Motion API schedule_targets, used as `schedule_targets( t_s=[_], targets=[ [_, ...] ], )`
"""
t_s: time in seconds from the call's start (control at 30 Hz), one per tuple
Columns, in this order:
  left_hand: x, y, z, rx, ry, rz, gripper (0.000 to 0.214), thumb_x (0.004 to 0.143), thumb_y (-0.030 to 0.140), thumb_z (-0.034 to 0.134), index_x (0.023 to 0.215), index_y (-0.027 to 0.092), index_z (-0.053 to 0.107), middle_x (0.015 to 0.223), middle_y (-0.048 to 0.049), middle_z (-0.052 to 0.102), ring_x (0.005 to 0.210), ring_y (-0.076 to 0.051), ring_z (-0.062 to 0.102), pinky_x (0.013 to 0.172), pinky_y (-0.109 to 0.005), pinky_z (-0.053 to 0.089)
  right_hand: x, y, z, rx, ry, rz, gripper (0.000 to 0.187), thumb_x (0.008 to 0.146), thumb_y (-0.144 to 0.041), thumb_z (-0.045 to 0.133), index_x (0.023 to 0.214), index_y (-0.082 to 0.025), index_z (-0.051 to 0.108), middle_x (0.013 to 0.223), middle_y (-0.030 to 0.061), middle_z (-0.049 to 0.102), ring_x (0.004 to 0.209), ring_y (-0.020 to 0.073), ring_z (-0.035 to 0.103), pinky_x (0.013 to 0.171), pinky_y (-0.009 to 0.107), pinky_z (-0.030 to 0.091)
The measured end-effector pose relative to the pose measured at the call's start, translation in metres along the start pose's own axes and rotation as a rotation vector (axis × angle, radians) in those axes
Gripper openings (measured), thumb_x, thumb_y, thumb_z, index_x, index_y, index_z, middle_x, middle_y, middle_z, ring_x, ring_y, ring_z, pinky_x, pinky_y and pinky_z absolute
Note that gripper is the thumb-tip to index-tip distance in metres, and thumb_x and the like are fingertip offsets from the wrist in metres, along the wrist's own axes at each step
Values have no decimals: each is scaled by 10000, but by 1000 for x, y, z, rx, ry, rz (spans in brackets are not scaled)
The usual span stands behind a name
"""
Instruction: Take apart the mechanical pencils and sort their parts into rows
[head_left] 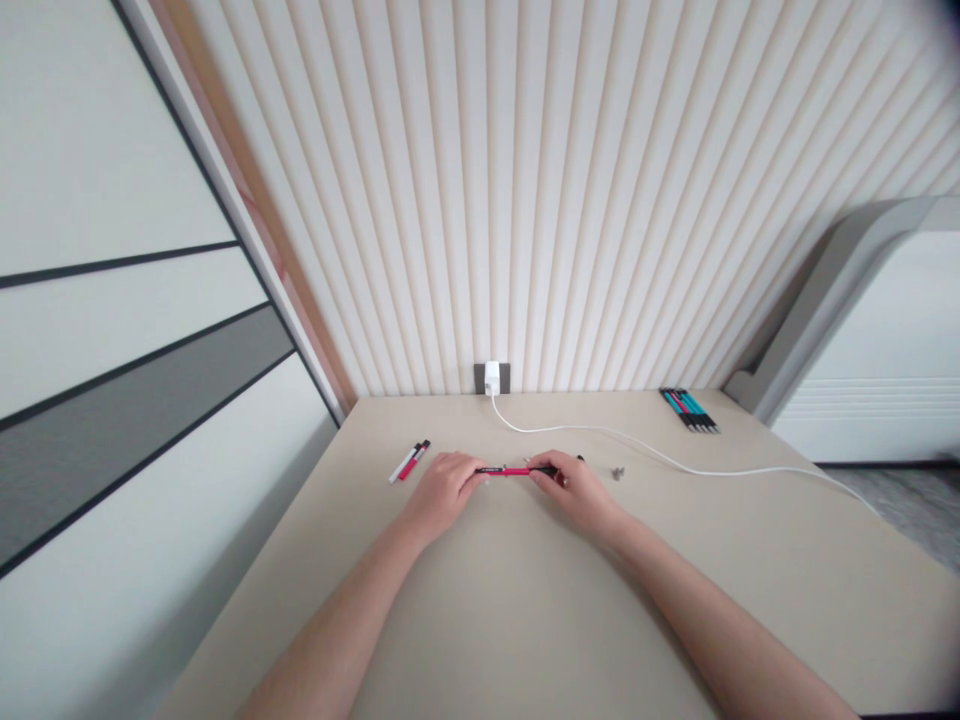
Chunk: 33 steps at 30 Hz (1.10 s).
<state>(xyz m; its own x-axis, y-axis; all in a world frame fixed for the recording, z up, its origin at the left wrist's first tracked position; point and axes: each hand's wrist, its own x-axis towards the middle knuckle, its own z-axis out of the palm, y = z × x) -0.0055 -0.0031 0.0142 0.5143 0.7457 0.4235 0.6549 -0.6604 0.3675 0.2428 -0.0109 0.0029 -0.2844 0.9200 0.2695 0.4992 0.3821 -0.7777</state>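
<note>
A pink and black pen [510, 470] is held level between both hands above the beige table [525, 600]. My left hand [442, 490] pinches its left end and my right hand [574, 488] pinches its right end. A small dark part [580, 459] lies just behind my right hand, and another small grey piece [618, 472] rests to its right. Two pens, one white and one pink [410, 461], lie to the left of my left hand.
A row of several teal and pink pens [688, 409] lies at the back right. A white charger [492, 378] sits in a wall socket, and its cable [675, 462] runs across the table to the right edge. A grey and white cabinet [862, 330] stands at the right.
</note>
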Motion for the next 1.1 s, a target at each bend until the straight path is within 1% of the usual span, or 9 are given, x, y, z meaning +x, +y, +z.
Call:
schedule_targets(
  t_s=[0.17,0.3,0.47,0.53,0.63,0.77,0.9,0.97,1.1],
  targets=[
    [-1,0,2,3,-22,-17,171,947,289,499,941,207,649,856,-32,697,814,-193,623,772,-319,455,0,0,-3,-32,9,-120,231,919,-318,519,1057,-220,677,953,70,682,829,191,610,766,329,478],
    [-1,0,2,-33,-44,-35,346,983,306,389,768,199,639,736,-23,665,755,-181,609,763,-314,453,-1,-3,-4,-23,25,-197,215,930,-301,501,1021,-230,682,973,75,665,890,196,614,815,336,481],
    [-1,-1,1,-42,-34,-39,373,994,296,352,754,201,621,742,-18,659,770,-176,600,776,-312,444,-2,-3,2,-47,5,-126,244,908,-327,534,1097,-217,641,932,64,672,778,179,602,734,312,480],
    [-1,-2,0,-35,-29,-35,361,995,287,355,755,204,613,743,-13,657,772,-174,596,781,-312,438,-2,-1,4,-43,-22,-120,228,930,-320,496,1064,-224,654,935,60,681,817,185,610,762,310,469],
    [-1,-2,0,-10,-37,-21,358,996,279,353,751,200,603,741,-15,652,761,-174,592,784,-316,431,-2,1,5,-59,7,-96,176,919,-277,503,984,-217,656,906,49,681,810,183,603,737,299,454],
    [-1,-2,0,16,-53,-13,356,997,272,349,751,197,595,731,-16,645,754,-173,594,782,-315,431,-3,-1,4,-76,11,-79,213,903,-301,544,1079,-216,628,920,45,676,753,169,586,694,288,443],
    [-1,-2,0,48,-68,1,324,995,281,366,800,193,609,778,-29,663,778,-182,605,786,-323,437,-4,-4,2,-107,-74,-138,236,955,-315,461,988,-220,674,877,51,683,785,180,607,721,295,435],
    [-1,-3,0,55,-55,-4,272,990,288,388,893,196,625,841,-38,678,817,-192,611,789,-327,441,-4,-3,0,-139,-62,-126,249,958,-308,449,948,-211,678,855,54,687,767,184,608,706,296,428],
    [0,-5,-2,50,2,-53,214,978,296,428,1042,211,614,944,-41,694,875,-204,623,798,-333,450,-3,0,-4,-169,-56,-93,239,949,-284,450,1004,-206,669,907,57,701,772,184,609,698,291,426]
  ],
)
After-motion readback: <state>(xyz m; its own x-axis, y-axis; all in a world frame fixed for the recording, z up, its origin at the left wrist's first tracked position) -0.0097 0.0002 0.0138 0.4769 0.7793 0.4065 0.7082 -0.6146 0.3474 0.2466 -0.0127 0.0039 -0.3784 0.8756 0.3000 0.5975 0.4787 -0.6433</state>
